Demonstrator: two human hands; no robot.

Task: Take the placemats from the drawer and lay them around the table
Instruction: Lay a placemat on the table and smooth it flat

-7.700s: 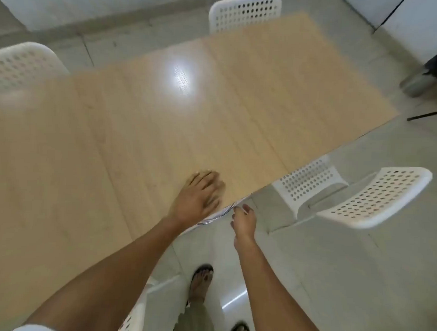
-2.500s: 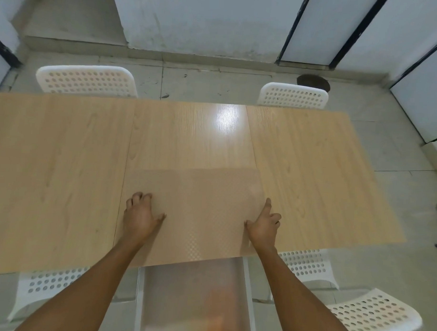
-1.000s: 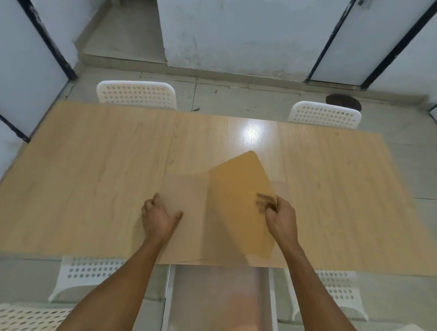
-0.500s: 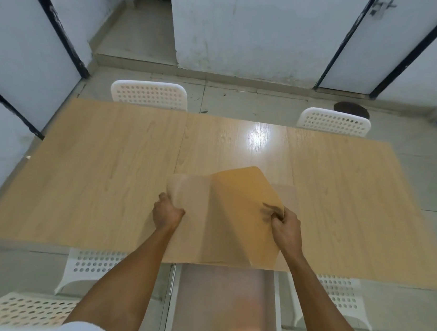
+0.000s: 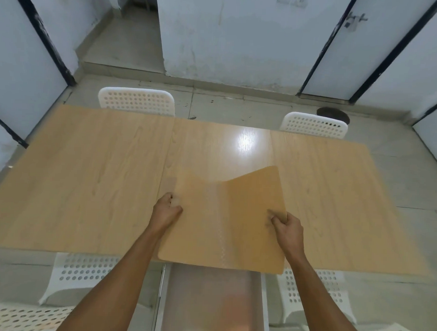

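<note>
A stack of thin tan placemats (image 5: 220,229) lies at the near edge of the long wooden table (image 5: 88,175), straight in front of me. My left hand (image 5: 166,211) grips the stack's left edge. My right hand (image 5: 286,228) pinches the right edge of the top mat, which curls up off the rest at its far right corner (image 5: 258,191). Below the table edge the open drawer (image 5: 211,301) juts toward me; its inside is blurred.
Two white perforated chairs (image 5: 136,101) (image 5: 314,124) stand at the table's far side. More white chairs (image 5: 81,274) (image 5: 314,290) flank the drawer on my side. Blue-white wall panels and a door (image 5: 350,46) stand behind, with a dark round object (image 5: 333,114) on the floor.
After the stack was laid flat on the table, my right hand took hold of the top mat and lifted its right side. My left hand curled around the stack's left edge. My view tilted up.
</note>
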